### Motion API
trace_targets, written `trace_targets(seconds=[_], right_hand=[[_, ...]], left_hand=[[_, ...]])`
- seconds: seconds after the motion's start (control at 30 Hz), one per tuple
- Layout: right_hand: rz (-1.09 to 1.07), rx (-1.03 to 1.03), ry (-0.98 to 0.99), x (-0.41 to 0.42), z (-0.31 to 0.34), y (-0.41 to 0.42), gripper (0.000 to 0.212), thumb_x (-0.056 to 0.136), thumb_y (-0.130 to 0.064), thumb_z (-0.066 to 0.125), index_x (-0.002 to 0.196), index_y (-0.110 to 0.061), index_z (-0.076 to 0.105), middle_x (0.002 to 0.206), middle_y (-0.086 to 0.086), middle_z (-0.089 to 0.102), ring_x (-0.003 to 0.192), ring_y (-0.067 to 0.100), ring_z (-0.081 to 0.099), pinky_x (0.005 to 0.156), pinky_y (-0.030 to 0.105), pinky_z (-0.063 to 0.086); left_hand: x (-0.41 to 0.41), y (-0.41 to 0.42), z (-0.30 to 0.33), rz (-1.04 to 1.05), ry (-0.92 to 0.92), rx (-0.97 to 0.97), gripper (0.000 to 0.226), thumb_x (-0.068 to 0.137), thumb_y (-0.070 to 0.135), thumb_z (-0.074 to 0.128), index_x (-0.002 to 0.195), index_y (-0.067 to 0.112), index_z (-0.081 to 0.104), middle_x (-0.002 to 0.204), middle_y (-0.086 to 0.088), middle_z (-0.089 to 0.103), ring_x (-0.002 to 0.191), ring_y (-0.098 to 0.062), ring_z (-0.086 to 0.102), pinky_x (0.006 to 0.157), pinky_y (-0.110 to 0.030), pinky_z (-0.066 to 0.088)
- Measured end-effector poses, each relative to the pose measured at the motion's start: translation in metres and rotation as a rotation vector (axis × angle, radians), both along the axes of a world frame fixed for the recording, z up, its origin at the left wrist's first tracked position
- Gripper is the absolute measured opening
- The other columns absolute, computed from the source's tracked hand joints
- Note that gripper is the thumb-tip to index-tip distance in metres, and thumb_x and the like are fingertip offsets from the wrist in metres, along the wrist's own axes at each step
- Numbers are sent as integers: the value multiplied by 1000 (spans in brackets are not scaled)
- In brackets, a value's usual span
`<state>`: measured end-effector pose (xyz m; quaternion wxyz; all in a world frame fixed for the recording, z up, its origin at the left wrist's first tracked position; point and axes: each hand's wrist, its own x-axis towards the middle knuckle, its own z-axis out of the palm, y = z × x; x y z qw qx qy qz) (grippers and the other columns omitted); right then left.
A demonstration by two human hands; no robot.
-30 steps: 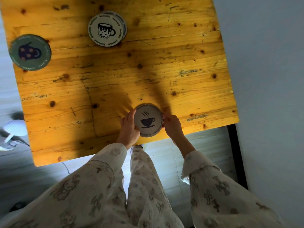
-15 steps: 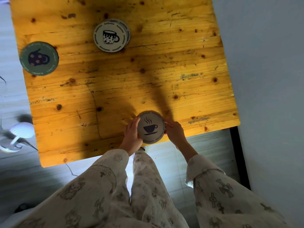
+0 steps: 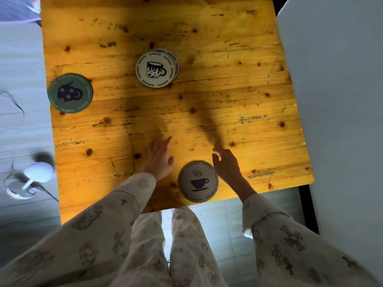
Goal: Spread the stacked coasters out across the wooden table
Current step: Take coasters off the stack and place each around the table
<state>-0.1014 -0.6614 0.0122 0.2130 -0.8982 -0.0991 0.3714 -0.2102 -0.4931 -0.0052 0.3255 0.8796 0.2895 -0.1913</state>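
Head view: both hands empty, fingers loosely apart.
Remaining stack: far side of the surface, beyond the steaming-cup coaster.
Left hand: nearer the stack, almost straight ahead.
Right hand: beside the steaming-cup coaster, not touching.

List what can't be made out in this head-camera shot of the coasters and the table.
- Head view: how many coasters lie under the white mug coaster; only one offset rim shows behind it.
- Rim lettering on the green coaster: too blurred to read.
- Wooden table: far edge cut by the frame top, near-left corner hidden by the left sleeve.
- Object on the floor at left: motion-blurred, unidentifiable.
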Motion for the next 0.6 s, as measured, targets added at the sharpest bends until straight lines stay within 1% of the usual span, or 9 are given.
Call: trace_targets(seconds=[0.07, 0.2, 0.27, 0.33, 0.47, 0.5, 0.53, 0.57, 0.6], right_hand=[[82, -1, -23, 10, 2, 19, 36, 96, -17, 42, 131, -8, 49, 138, 17, 48, 126, 31, 45, 107, 35, 34], [250, -7, -89, 33, -1, 63, 40, 97, -18, 40, 136, -10, 41, 144, 12, 42, 133, 29, 37, 111, 38, 31], [270, -4, -90, 46, -6, 87, 41, 97, -19, 40, 137, -11, 40, 145, 12, 41, 134, 29, 36, 111, 38, 31], [231, 6, -67, 61, -12, 116, 41, 97, -20, 41, 136, -10, 41, 144, 13, 43, 132, 30, 39, 109, 38, 35], [99, 108, -71, 81, -15, 169, 39, 95, -18, 44, 132, -5, 44, 132, 18, 54, 119, 34, 52, 96, 40, 45], [62, 139, -52, 87, -16, 183, 40, 95, -18, 45, 133, -6, 43, 132, 17, 55, 115, 33, 55, 89, 40, 49], [14, 169, -23, 93, -15, 197, 39, 94, -18, 45, 132, -7, 44, 130, 17, 56, 109, 32, 58, 79, 37, 52], [-60, 204, 9, 99, -16, 210, 36, 93, -17, 46, 128, -7, 48, 127, 18, 60, 100, 30, 61, 71, 35, 53], [-173, 240, 51, 105, -16, 222, 32, 91, -15, 48, 122, -6, 53, 121, 20, 63, 93, 31, 62, 69, 37, 55]], left_hand=[[13, 25, -1, -10, 57, 33, 73, 87, 29, 53, 142, 27, 5, 155, -10, 0, 142, -32, -2, 115, -54, 6], [40, 78, -6, -34, 140, 120, 99, 76, 39, 66, 141, 29, -8, 155, -8, -15, 140, -32, -16, 111, -64, -1], [49, 101, -10, -34, 195, 170, 113, 68, 45, 71, 140, 29, -14, 153, -7, -23, 139, -31, -22, 109, -66, -3], [54, 117, -15, 0, 255, 166, 123, 62, 49, 74, 138, 29, -20, 150, -8, -29, 137, -32, -26, 107, -68, -3], [55, 119, -20, 46, 285, 105, 129, 59, 48, 76, 135, 31, -27, 147, -7, -36, 135, -32, -30, 105, -72, 1], [56, 118, -22, 54, 287, 101, 130, 59, 46, 76, 135, 31, -28, 147, -7, -36, 135, -32, -30, 104, -73, 1], [57, 118, -23, 63, 288, 102, 131, 59, 46, 77, 135, 30, -29, 147, -7, -36, 135, -32, -30, 104, -73, 1], [59, 118, -24, 69, 289, 107, 131, 58, 45, 77, 134, 30, -29, 147, -8, -36, 135, -33, -29, 104, -73, 2], [60, 117, -23, 72, 290, 110, 132, 58, 45, 77, 134, 29, -30, 147, -9, -35, 136, -33, -29, 103, -73, 3]])
